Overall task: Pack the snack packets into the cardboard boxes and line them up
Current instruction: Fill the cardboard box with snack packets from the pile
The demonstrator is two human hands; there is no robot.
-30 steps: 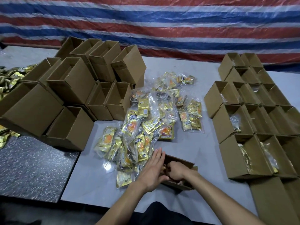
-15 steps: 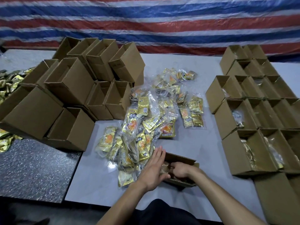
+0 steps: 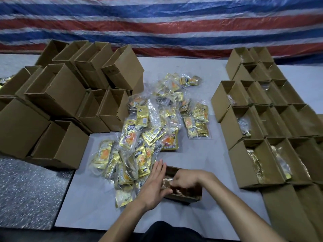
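Our left hand (image 3: 153, 186) presses flat, fingers straight, against the open box (image 3: 185, 198)'s left side. Our right hand (image 3: 186, 179) curls inside it; we cannot tell whether its fingers grip anything. Snack packets (image 3: 150, 130) heap just beyond the box.

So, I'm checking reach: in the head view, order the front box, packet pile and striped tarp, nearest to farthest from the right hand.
1. Front box: the right hand reaches into it.
2. Packet pile: beyond it, to the left.
3. Striped tarp: hanging at the far back.
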